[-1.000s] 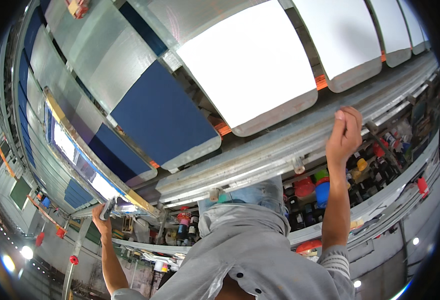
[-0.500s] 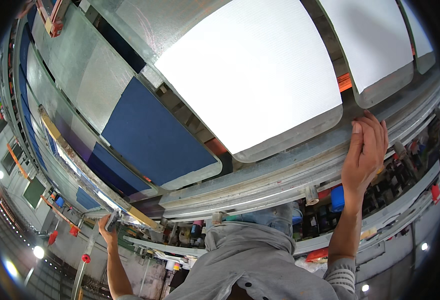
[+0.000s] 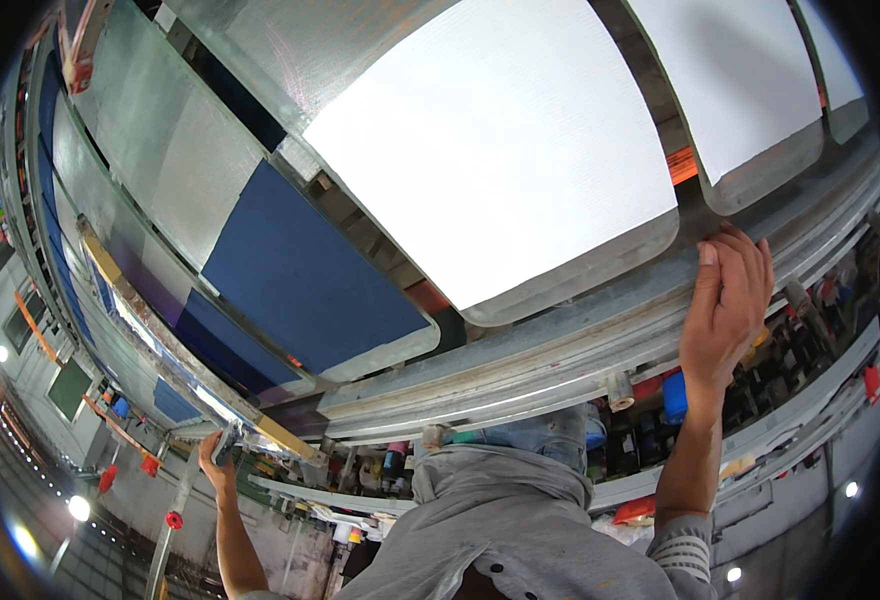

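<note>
My left hand [image 3: 218, 465] is closed round a small grey metal handle [image 3: 226, 440] near the low end of a long screen-printing frame [image 3: 175, 345]. That frame has worn, yellowish edges and slants over blue fabric panels. My right hand [image 3: 725, 305] lies on the metal rail [image 3: 560, 355] along the table's near side. Its fingers are stretched out and hold nothing, the tips close to a flat plate under a white fabric panel [image 3: 760, 90]. Between my hands, a larger white panel [image 3: 500, 150] and a dark blue panel [image 3: 315, 270] lie flat on rounded plates.
Bare grey plates [image 3: 150, 130] reach away at the far left. Orange glow shows in a gap [image 3: 682, 165] between plates. Below the rail, a shelf carries several bottles, jars and a blue container [image 3: 675, 398]. A red knob [image 3: 174, 520] sits on a post at lower left.
The view has shifted very slightly. Both hands keep the same places and poses, and the panels and frame look unchanged.
</note>
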`<state>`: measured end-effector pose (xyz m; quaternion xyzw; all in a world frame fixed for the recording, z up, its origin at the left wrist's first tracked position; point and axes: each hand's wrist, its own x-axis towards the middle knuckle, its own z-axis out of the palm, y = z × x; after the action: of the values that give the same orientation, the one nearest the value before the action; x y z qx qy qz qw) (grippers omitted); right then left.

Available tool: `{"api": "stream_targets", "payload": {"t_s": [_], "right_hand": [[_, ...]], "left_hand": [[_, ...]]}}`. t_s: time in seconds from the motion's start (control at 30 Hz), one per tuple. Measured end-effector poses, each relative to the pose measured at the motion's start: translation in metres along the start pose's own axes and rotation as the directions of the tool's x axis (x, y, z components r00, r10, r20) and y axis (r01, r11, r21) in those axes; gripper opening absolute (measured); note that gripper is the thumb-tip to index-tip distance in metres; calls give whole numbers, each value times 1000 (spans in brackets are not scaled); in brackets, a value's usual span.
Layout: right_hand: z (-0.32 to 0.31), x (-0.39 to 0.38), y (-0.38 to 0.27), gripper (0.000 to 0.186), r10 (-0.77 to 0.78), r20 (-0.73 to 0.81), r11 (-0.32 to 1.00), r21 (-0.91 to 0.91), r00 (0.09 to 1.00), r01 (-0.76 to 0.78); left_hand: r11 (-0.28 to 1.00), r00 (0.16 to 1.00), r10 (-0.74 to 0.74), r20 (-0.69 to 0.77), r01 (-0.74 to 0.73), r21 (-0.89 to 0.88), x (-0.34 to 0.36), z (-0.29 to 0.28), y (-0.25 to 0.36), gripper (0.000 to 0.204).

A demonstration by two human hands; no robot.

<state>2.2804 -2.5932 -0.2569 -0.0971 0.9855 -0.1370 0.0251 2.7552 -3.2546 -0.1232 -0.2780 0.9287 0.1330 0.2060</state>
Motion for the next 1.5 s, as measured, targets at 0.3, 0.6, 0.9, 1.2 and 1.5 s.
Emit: {"api": "stream_targets", "payload": {"t_s": [0.3, 0.6, 0.9, 1.2, 1.5], "right_hand": [[0, 0, 0, 15, 6, 1, 1000, 0, 1000, -6], [3, 2, 2, 14, 18, 1, 1000, -5, 1000, -18], [-1, 3, 0, 13, 22, -110, 993, 120, 994, -8], [-7, -14, -5, 26, 556, -94, 537, 799, 826, -271], [89, -150, -363, 32, -462, 216, 681, 708, 860, 188]], "left_hand": [[999, 999, 29, -28, -30, -44, -6, 3, -3, 38], [960, 993, -63, -100, 33, -277, -16, 14, -11, 44], [973, 973, 203, -107, -189, 128, 0, 13, 9, 38], [995, 974, 82, -211, -93, -43, 13, 17, 4, 44], [934, 775, -196, -600, -37, -354, -9, 88, 36, 37]]}}
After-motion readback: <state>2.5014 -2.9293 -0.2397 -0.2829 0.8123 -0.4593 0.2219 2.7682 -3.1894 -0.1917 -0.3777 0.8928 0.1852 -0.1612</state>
